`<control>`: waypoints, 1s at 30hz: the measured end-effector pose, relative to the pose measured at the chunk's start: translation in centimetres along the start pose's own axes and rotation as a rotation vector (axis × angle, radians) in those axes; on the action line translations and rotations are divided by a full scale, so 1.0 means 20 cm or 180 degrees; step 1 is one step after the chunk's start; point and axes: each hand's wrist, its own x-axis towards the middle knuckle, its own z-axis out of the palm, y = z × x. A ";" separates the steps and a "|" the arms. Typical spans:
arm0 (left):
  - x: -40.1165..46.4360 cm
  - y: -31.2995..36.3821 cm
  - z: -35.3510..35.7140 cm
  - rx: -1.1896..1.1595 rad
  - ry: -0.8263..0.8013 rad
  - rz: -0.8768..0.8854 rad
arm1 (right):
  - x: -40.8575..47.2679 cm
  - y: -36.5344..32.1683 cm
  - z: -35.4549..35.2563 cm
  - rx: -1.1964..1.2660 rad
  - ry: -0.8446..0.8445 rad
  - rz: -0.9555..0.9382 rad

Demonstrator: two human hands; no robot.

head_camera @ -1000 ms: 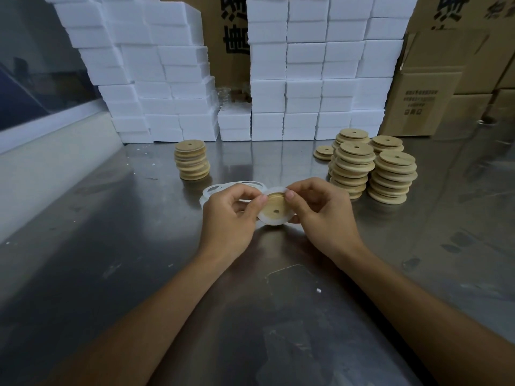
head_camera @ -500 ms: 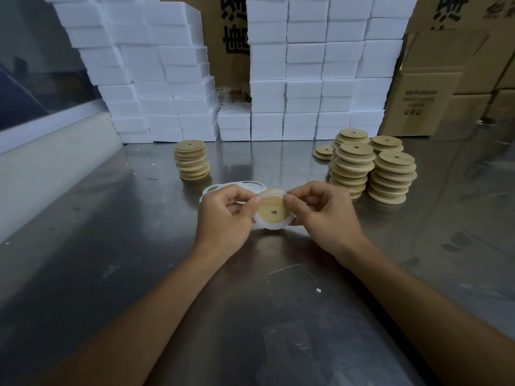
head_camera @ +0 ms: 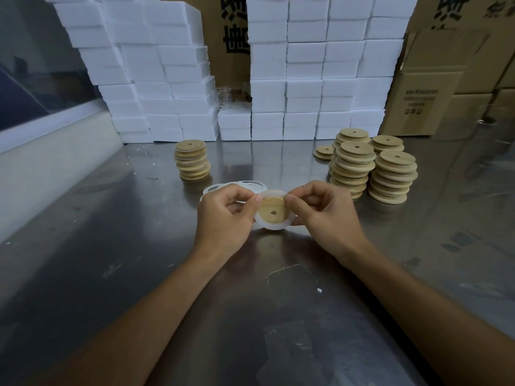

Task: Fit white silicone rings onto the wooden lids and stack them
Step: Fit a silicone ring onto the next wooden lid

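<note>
At ten o'clock a dim pane [head_camera: 33,79] is too dark to read, and the white foam blocks [head_camera: 156,79] walled up beside it run off the top edge. In front of them, at eleven o'clock on the scuffed, reflective steel table [head_camera: 111,274], stands a short stack of lids [head_camera: 192,160], smooth round wooden discs with a small centre hole. Just nearer, loose white rings [head_camera: 237,186], thin and floppy, lie half hidden behind the left hand [head_camera: 223,218], whose curled fingers and thumb pinch the left rim of the wooden lid [head_camera: 273,210] held at centre, just above the table. A white silicone ring [head_camera: 271,225] wraps the lid's lower edge; how far it is seated at the top is hard to tell. The right hand [head_camera: 328,218] pinches the lid's right rim with thumb and curled fingers. At one o'clock rise taller lid stacks [head_camera: 390,176], and at two o'clock cardboard boxes [head_camera: 423,107] bear print too small to read.
</note>
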 end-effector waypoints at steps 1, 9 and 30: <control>0.00 0.00 0.00 -0.0007 -0.0013 0.0011 | 0.00 0.00 0.00 -0.0007 -0.0009 0.0006; 0.00 0.00 -0.01 -0.0007 -0.0158 0.0090 | 0.00 -0.01 -0.02 -0.0091 -0.0106 -0.0002; -0.02 0.01 -0.03 0.0267 -0.0374 0.0512 | -0.01 -0.02 -0.04 -0.0228 -0.0332 -0.0317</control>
